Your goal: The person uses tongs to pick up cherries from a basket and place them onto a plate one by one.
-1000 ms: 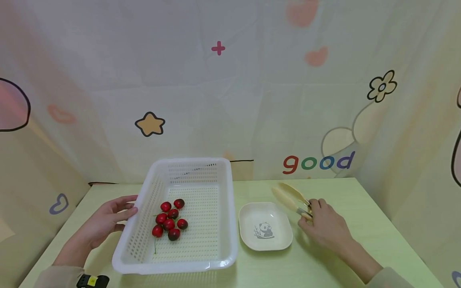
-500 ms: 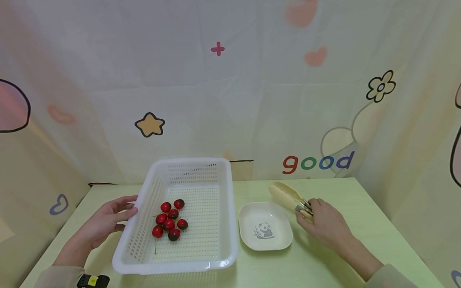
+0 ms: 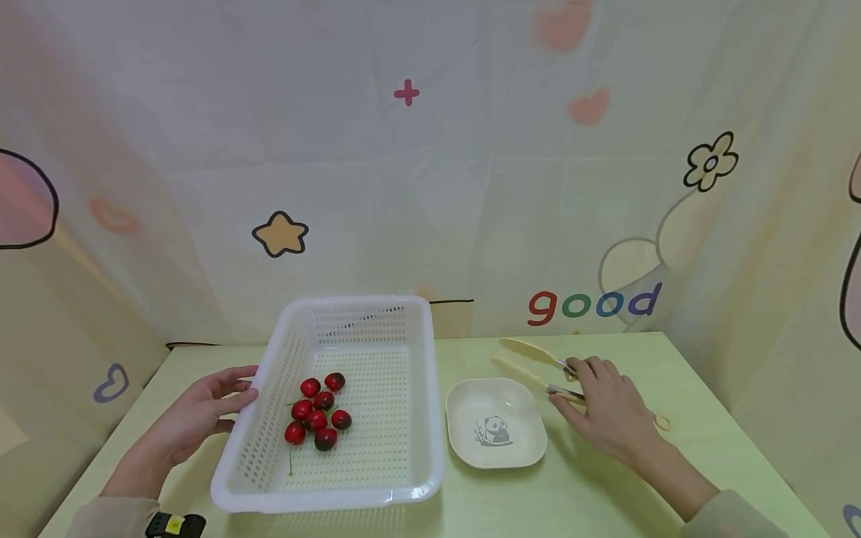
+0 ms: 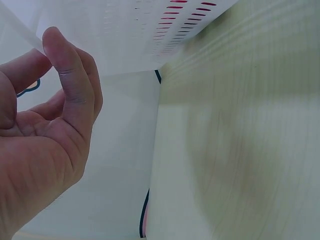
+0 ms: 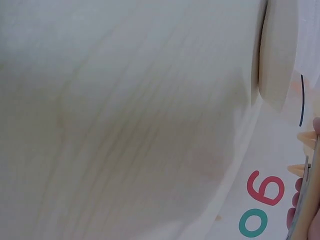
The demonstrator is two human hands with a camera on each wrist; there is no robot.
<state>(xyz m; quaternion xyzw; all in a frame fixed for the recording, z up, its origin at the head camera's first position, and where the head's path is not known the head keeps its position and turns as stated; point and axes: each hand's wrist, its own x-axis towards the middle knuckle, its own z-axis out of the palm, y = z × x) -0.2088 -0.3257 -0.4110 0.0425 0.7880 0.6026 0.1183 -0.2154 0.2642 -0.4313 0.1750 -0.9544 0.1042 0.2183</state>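
Observation:
On the table, a white slotted plastic basket (image 3: 323, 502) holds several dark red cherries (image 3: 315, 421), one with a long stem. My left hand (image 3: 191, 415) pinches the basket's left rim between thumb and fingers; the left wrist view shows this hand (image 4: 70, 95) at the basket's edge from below. To the right, my right hand (image 3: 612, 418) grips cream-tipped tongs (image 3: 531, 350) with metal arms, their two tips spread apart and pointing left over the far side of the plate. A pull ring (image 3: 662, 422) shows behind this hand. The right wrist view catches only part of the tongs (image 5: 306, 215).
A small white square plate (image 3: 498, 390) with a panda print sits between the basket and my right hand. Behind the pale wooden table (image 3: 484, 508) hangs a patterned cloth (image 3: 430, 187), which also runs along both sides.
The tongs' tips came together half a second ago and now stand apart again, slightly farther left. The ring end has come into sight. My left hand, basket and cherries stay put.

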